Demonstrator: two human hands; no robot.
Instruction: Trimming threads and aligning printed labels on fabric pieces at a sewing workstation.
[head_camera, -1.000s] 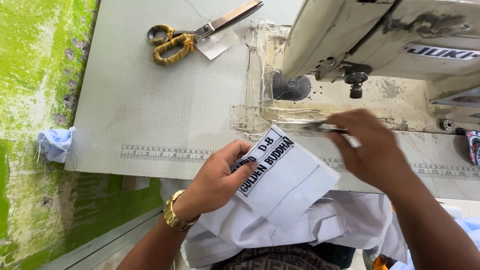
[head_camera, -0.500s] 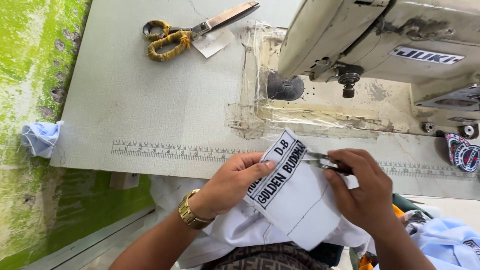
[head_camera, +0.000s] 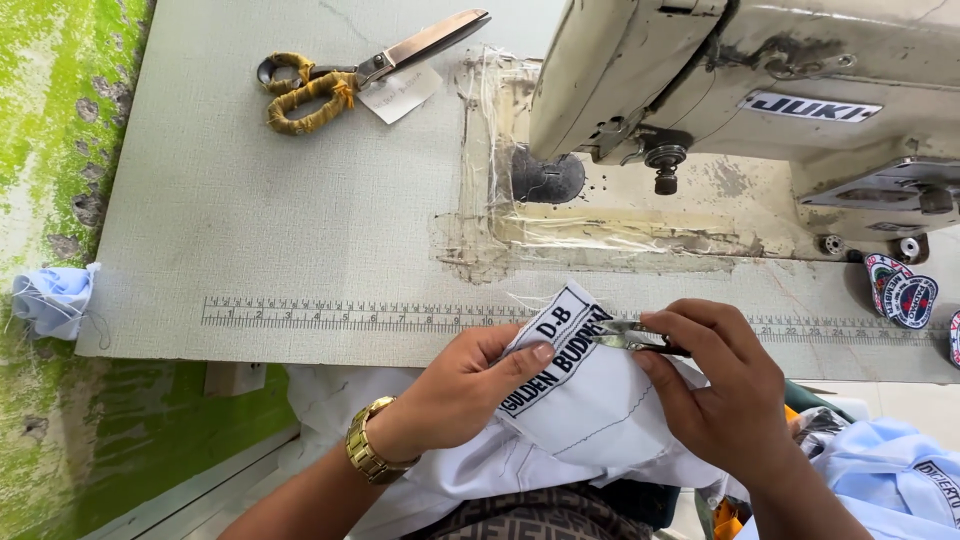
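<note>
My left hand (head_camera: 462, 388), with a gold watch on the wrist, pinches a white garment (head_camera: 590, 420) at a sewn white name patch (head_camera: 556, 350) with black lettering. My right hand (head_camera: 715, 385) holds small metal thread snips (head_camera: 628, 338), whose tips touch the patch's upper right edge. The garment lies in my lap at the near edge of the sewing table (head_camera: 280, 220).
A cream industrial sewing machine (head_camera: 740, 90) stands at the back right. Large scissors (head_camera: 360, 68) with yellow-wrapped handles lie at the back left on a paper slip. A printed ruler (head_camera: 350, 314) runs along the table front. Embroidered badges (head_camera: 900, 295) sit right, light blue cloth (head_camera: 55, 298) left.
My right hand came down from near the machine to the patch, bringing the snips to its edge. My left hand tilted the patch upward.
</note>
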